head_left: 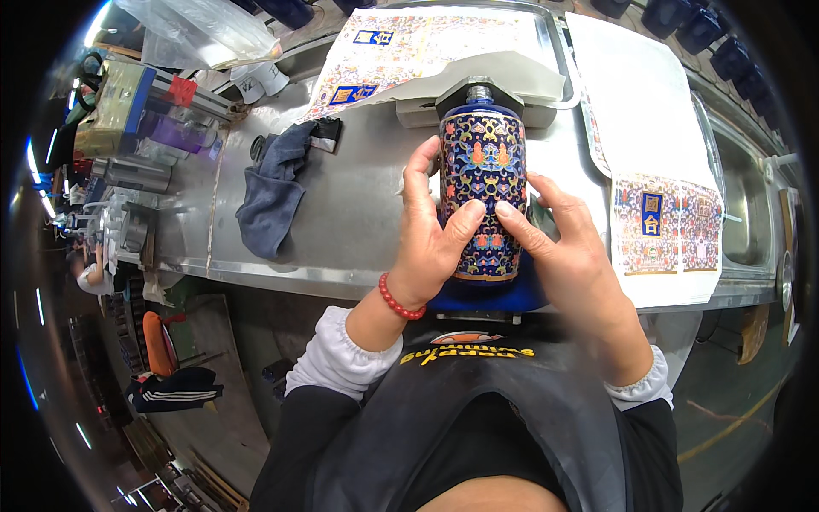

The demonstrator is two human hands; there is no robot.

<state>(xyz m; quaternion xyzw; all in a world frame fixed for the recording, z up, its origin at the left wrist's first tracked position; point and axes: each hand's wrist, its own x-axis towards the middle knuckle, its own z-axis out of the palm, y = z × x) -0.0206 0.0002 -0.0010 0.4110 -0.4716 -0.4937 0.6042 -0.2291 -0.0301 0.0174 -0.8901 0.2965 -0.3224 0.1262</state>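
A dark blue bottle with a colourful floral wrap lies in front of me, its bare neck pointing away. The neck end sits against a black cradle. My left hand curves around the bottle's left side, its thumb pressed on the patterned front. On the opposite side my right hand holds it too, thumb on the wrap and fingers along the edge. Both thumbs point inward, close together near the middle. The undersides of the fingers are partly hidden. To the right lies a matching printed sheet with floral panels.
More printed sheets lie on a tray at the back of the metal worktop. A grey-blue cloth rests to the left. Dark blue bottles stand at the far right, beyond a metal sink. An orange chair stands lower left.
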